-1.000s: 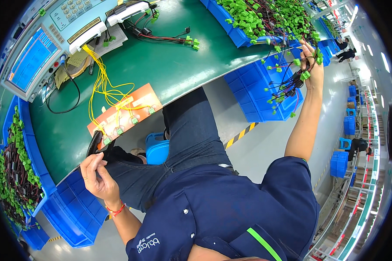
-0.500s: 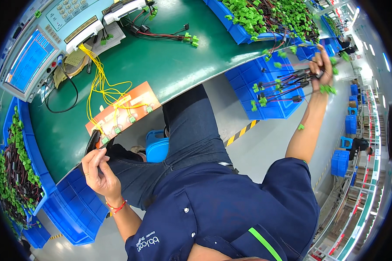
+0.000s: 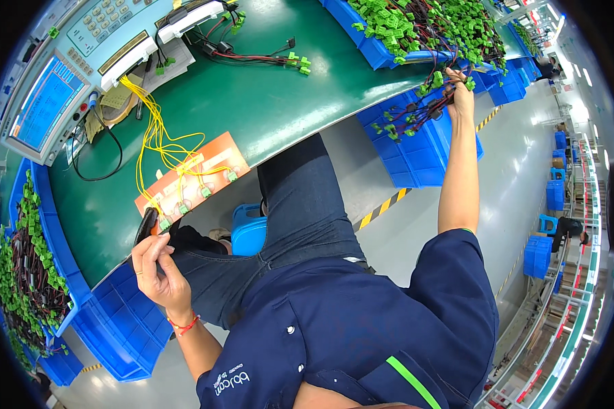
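My right hand [image 3: 461,94] is stretched out to the right and grips a bundle of dark wire harnesses with green connectors [image 3: 416,112], which hangs over a blue bin [image 3: 423,146]. My left hand [image 3: 158,266] is near the front edge of the green bench [image 3: 266,102] and pinches a small dark object [image 3: 145,225] beside the orange test board [image 3: 191,178]. Yellow wires [image 3: 153,129] run from that board up to the grey tester [image 3: 68,75].
A blue bin full of green-plug harnesses [image 3: 416,27] stands at the bench's back right. Another such bin [image 3: 27,273] is at my left. Blue crates [image 3: 119,327] sit under the bench, a blue stool [image 3: 249,228] by my legs. Shelving [image 3: 566,300] runs along the right aisle.
My right hand has carried the harness bundle from the outer right back toward the bench, over the blue bin. My left hand has barely shifted.
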Demonstrator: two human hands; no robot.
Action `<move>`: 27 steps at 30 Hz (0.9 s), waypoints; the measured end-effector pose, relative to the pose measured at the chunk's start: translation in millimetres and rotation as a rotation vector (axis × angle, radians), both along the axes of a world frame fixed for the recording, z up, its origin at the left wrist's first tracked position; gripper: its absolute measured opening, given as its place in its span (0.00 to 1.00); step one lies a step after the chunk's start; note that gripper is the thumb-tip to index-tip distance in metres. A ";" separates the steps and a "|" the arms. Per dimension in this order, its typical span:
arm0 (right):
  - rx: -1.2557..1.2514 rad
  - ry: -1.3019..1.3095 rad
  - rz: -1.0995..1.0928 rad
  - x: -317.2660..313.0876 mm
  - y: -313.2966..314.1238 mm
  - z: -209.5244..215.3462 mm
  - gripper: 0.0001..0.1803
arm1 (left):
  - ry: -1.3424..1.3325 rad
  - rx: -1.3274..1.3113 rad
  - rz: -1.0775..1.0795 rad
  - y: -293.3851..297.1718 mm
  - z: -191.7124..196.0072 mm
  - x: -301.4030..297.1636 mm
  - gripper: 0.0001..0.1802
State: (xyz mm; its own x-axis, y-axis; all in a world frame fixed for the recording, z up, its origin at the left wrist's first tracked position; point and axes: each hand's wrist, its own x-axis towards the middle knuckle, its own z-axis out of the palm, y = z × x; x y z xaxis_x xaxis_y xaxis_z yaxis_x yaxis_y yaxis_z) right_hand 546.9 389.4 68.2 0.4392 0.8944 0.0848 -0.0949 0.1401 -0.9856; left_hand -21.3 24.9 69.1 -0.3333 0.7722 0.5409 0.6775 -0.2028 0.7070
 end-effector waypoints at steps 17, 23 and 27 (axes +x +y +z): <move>0.117 -0.294 0.024 14.2 -26.3 58.2 0.06 | 0.007 0.006 0.022 4.9 4.6 -4.8 0.12; 0.279 -0.399 0.134 7.7 -38.3 173.6 0.05 | -0.014 0.011 -0.006 9.9 1.0 -1.8 0.12; 0.422 -0.379 0.087 2.7 -17.0 230.0 0.07 | -0.005 0.025 -0.011 11.5 5.3 2.7 0.13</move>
State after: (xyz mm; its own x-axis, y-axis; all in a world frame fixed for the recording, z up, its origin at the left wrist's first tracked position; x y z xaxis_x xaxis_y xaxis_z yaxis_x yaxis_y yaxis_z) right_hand 549.6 372.5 298.2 0.2346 0.7802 0.5798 0.2252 0.5366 -0.8132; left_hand -18.6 36.4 74.4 -0.3280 0.7620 0.5583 0.6715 -0.2276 0.7051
